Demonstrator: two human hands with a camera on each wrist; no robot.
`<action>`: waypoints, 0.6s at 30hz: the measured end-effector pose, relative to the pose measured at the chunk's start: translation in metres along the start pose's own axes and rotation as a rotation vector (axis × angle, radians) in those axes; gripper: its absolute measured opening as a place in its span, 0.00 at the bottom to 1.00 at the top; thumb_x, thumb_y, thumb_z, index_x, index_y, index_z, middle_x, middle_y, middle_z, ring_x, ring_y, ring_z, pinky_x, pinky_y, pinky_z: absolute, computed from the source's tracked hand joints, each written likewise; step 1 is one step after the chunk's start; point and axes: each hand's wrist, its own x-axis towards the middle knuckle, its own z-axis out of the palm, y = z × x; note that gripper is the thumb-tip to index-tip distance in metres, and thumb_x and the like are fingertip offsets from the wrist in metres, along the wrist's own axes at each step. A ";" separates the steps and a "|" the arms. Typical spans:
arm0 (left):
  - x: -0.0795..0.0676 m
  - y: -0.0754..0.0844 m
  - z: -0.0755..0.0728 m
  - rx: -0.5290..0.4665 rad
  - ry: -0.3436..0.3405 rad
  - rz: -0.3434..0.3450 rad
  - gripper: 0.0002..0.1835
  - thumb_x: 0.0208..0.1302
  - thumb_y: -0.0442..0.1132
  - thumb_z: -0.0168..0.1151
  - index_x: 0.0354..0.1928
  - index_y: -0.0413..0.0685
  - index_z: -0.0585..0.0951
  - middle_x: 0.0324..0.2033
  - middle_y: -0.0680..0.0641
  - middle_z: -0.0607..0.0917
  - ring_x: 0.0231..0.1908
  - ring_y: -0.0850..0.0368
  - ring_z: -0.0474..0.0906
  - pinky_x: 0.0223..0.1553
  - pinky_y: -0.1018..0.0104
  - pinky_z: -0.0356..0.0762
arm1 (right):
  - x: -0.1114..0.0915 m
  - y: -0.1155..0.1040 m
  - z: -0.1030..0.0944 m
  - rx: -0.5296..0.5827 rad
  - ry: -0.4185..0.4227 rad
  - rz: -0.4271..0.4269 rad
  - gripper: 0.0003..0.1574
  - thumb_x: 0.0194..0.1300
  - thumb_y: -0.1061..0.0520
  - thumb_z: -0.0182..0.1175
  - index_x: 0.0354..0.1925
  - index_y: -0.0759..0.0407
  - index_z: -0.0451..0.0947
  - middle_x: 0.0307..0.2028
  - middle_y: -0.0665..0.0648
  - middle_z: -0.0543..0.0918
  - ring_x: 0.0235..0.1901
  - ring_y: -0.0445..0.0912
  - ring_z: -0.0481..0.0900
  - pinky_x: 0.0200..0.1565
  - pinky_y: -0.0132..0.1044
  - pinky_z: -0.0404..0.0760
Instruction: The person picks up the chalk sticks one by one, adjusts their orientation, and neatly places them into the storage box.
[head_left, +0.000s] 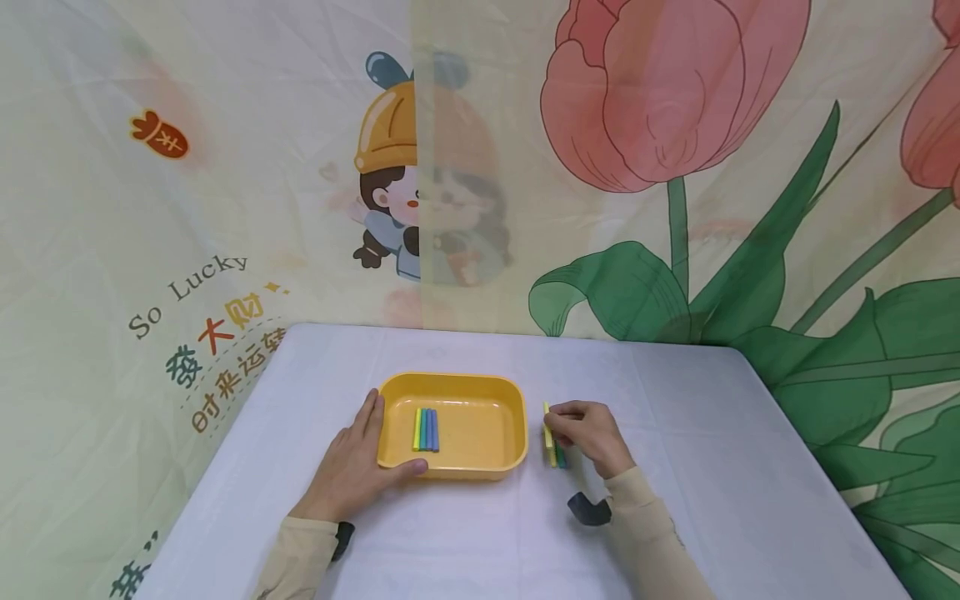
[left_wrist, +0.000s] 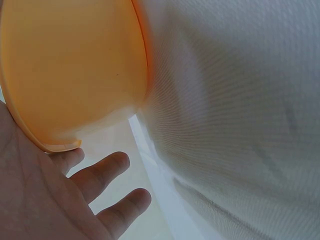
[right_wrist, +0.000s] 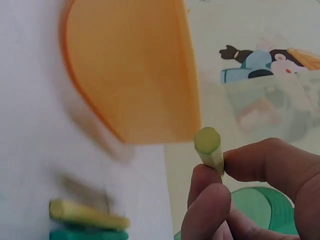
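Note:
A shallow yellow plastic tray [head_left: 480,467] stands on the white table. Inside, toward its left side, several slim coloured sticks [head_left: 424,430] lie side by side in yellow, green-blue and blue-purple. My left hand [head_left: 352,467] rests against the tray's left end, thumb along the front rim; its fingers [left_wrist: 105,172] reach out fairly straight past the rim in the left wrist view. Right of the tray, my right hand [head_left: 591,433] pinches a pale yellow, chalk-like stick [right_wrist: 207,145] between thumb and fingertips. Below it on the table lie another yellow stick [right_wrist: 90,214] and a green one [right_wrist: 90,234].
The white cloth-covered table [head_left: 660,417] extends to both sides of the tray. Behind it hangs a printed curtain [head_left: 480,308] with tulips and a cartoon figure. Dark straps show by both wrists, the right one [head_left: 588,509] standing out beside the sleeve.

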 end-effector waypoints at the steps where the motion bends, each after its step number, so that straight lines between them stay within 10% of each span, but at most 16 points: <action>1: 0.000 0.000 0.000 0.000 -0.001 0.000 0.70 0.53 0.79 0.61 0.80 0.37 0.43 0.80 0.39 0.44 0.72 0.37 0.59 0.68 0.37 0.61 | -0.001 -0.003 0.001 0.020 -0.008 -0.004 0.21 0.61 0.52 0.70 0.48 0.65 0.84 0.35 0.59 0.85 0.30 0.48 0.81 0.37 0.37 0.86; 18: 0.000 -0.001 0.001 0.003 -0.001 -0.004 0.70 0.52 0.80 0.61 0.81 0.39 0.43 0.80 0.39 0.44 0.72 0.37 0.59 0.68 0.37 0.61 | -0.005 -0.037 0.033 0.110 -0.115 -0.068 0.20 0.62 0.52 0.70 0.48 0.64 0.84 0.36 0.59 0.86 0.31 0.48 0.83 0.40 0.42 0.87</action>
